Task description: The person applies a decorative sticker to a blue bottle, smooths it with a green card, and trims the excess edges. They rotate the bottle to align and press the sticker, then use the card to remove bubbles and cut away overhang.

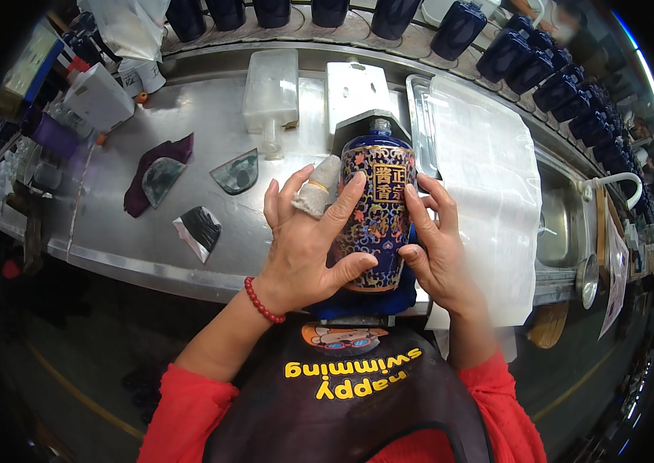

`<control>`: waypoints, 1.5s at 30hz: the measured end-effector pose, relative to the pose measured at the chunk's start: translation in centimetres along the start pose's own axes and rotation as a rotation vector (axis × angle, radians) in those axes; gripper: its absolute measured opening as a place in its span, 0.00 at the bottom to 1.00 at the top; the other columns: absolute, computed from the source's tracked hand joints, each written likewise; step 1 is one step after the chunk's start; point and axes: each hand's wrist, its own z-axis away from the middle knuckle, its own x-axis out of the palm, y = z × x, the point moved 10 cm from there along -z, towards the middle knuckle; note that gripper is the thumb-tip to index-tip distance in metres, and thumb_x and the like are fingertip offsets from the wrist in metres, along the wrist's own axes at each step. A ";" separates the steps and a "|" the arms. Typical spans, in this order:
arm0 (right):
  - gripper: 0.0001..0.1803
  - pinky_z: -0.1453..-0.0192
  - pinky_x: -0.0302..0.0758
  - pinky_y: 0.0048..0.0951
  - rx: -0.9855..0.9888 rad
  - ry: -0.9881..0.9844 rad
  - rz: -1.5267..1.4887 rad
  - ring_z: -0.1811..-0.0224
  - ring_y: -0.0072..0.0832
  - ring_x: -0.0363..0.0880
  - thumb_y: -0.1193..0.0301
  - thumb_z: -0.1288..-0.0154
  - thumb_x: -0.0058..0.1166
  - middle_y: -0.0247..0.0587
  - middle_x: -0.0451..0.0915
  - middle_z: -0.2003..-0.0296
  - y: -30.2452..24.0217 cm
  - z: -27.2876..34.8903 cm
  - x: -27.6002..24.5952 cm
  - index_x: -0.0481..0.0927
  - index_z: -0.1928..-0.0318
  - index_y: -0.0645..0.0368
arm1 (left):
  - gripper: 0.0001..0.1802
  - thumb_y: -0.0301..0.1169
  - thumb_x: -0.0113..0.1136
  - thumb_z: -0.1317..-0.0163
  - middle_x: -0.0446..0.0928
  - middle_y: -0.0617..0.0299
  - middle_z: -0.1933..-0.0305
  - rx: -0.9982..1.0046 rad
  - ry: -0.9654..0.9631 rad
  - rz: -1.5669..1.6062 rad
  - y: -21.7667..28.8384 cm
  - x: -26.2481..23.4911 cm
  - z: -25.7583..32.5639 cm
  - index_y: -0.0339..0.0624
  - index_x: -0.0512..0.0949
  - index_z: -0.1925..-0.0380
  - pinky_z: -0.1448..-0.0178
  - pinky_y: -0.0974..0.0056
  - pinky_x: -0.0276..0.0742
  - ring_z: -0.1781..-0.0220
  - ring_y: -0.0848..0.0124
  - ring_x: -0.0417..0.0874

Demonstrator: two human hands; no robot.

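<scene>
— Glazed blue ceramic bottle (pixel 377 212) with floral pattern, upright at the steel counter's (pixel 188 123) near edge?
— Yes, left hand (pixel 308 243) and right hand (pixel 435 247) clasp its sides; bare steel lies left, white cloth (pixel 489 177) right.

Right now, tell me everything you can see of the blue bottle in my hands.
The blue bottle looks like glazed ceramic, deep blue with dense orange, red and gold floral patterning and a gold-framed label panel near its shoulder. It has a short neck with a pale cap. It lies tilted, neck pointing away over the steel worktable, base toward the apron. The left hand grips its left side, one finger wrapped in tape; the right hand holds its right side.
</scene>
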 end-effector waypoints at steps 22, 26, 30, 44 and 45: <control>0.39 0.34 0.73 0.41 0.017 -0.011 -0.076 0.40 0.43 0.71 0.54 0.30 0.61 0.55 0.58 0.27 0.3 0.5 0.1 0.65 0.23 0.54 | 0.50 0.70 0.54 0.36 0.61 0.39 0.23 0.034 -0.061 0.051 -0.9 0.4 0.0 0.50 0.64 0.23 0.23 0.31 0.34 0.23 0.40 0.54; 0.38 0.35 0.74 0.41 0.021 0.022 -0.056 0.41 0.42 0.71 0.52 0.28 0.59 0.55 0.59 0.28 0.7 -0.4 -0.2 0.66 0.24 0.54 | 0.51 0.70 0.54 0.36 0.61 0.38 0.23 0.003 -0.077 0.011 -1.3 0.9 -0.8 0.50 0.62 0.22 0.23 0.32 0.35 0.23 0.40 0.55; 0.39 0.36 0.75 0.41 0.047 -0.012 -0.091 0.42 0.41 0.72 0.53 0.29 0.60 0.55 0.59 0.28 0.8 -0.6 0.0 0.66 0.24 0.55 | 0.53 0.71 0.50 0.35 0.61 0.42 0.22 0.030 -0.077 -0.046 -0.7 0.6 -0.9 0.43 0.61 0.22 0.19 0.43 0.36 0.24 0.42 0.57; 0.44 0.27 0.69 0.43 0.103 -0.053 -0.088 0.26 0.51 0.64 0.47 0.27 0.55 0.57 0.55 0.25 2.0 -1.3 0.0 0.59 0.22 0.60 | 0.55 0.71 0.55 0.38 0.62 0.41 0.24 0.018 -0.065 0.108 -1.8 0.8 -2.2 0.44 0.60 0.22 0.22 0.36 0.36 0.24 0.43 0.58; 0.44 0.26 0.68 0.43 0.119 -0.066 -0.110 0.25 0.51 0.63 0.46 0.27 0.54 0.57 0.55 0.25 2.2 -1.3 0.2 0.59 0.22 0.60 | 0.54 0.71 0.55 0.38 0.62 0.41 0.24 0.020 -0.058 0.106 -2.0 0.8 -2.3 0.45 0.60 0.22 0.22 0.37 0.37 0.24 0.43 0.58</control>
